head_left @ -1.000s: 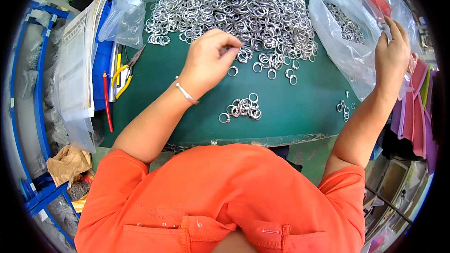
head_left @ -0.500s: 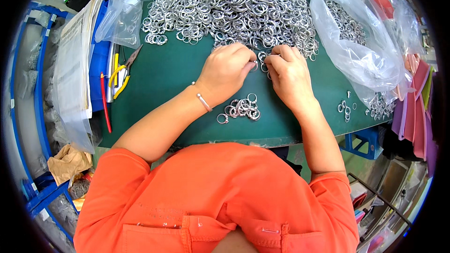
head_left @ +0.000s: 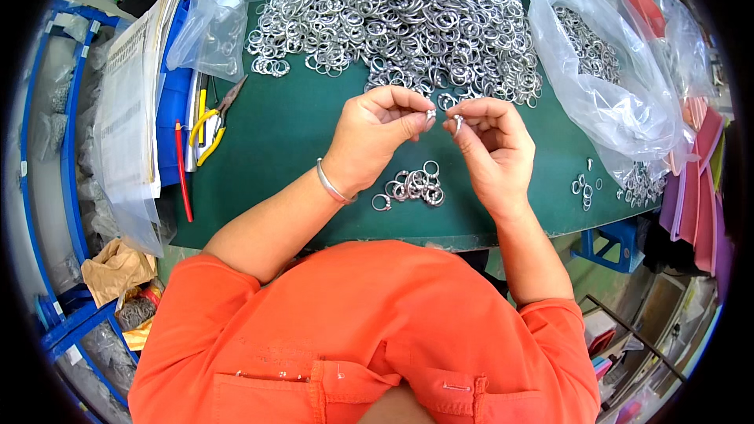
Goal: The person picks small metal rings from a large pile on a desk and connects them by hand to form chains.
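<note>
Between thumb and forefinger, my left hand (head_left: 375, 135) pinches a small silvery ring (head_left: 430, 115). My right hand (head_left: 496, 151) pinches another metal ring (head_left: 459, 122), seen nearly edge-on. Both hands hang over the green tabletop (head_left: 314, 110), fingertips facing each other a short way apart. Just beyond them rises a large heap of silvery rings (head_left: 408, 16). Nearer to me, below the gap between my hands, lies a small pile of rings (head_left: 416, 186). One loose ring (head_left: 381, 202) sits at its left edge.
Yellow-handled pliers (head_left: 210, 129) and a red pencil-like tool (head_left: 183, 173) lie at left beside a stack of papers (head_left: 129, 86). On the right are a clear plastic bag (head_left: 605, 102) by more rings and a few small loose rings (head_left: 583, 188). A blue stool (head_left: 613, 245) stands below the table edge.
Both hands have come back from the heap's near edge toward me and turned, so the pinched rings now show. The view has shifted slightly.
</note>
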Demonstrator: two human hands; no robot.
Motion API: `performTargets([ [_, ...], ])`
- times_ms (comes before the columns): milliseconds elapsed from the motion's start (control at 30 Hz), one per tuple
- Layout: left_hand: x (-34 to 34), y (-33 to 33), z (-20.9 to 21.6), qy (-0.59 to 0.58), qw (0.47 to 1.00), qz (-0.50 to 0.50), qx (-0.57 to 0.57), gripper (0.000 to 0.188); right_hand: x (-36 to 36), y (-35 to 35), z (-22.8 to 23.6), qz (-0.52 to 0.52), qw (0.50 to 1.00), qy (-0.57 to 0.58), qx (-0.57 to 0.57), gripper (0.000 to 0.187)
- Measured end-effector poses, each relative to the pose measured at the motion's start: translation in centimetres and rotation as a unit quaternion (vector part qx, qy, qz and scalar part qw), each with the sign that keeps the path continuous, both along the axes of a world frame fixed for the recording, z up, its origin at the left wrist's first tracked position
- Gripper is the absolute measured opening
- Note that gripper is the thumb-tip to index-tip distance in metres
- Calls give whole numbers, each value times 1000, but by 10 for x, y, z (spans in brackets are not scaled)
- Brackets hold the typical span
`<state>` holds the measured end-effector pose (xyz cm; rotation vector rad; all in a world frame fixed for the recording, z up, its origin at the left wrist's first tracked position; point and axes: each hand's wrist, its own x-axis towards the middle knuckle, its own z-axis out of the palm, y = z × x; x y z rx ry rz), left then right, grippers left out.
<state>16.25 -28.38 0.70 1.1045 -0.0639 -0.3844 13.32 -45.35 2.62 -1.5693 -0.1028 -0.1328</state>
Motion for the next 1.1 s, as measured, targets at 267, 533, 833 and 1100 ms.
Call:
performTargets([
  [267, -9, -4, 9, -60, 998, -10, -6, 12, 0, 2, 5, -41, 981, -127, -143, 18],
  [533, 33, -17, 4, -461, 803, 33, 376, 17, 52, -129, 118, -333, 669, -261, -611, 22],
  [833, 33, -37, -16, -521, 678, -13, 519, 26, 21, -38, 10, -62, 844, -110, -522, 13],
  [1100, 25, -12, -10, -434, 801, -38, 411, 21, 22, -46, -22, -59, 919, -47, -387, 19],
])
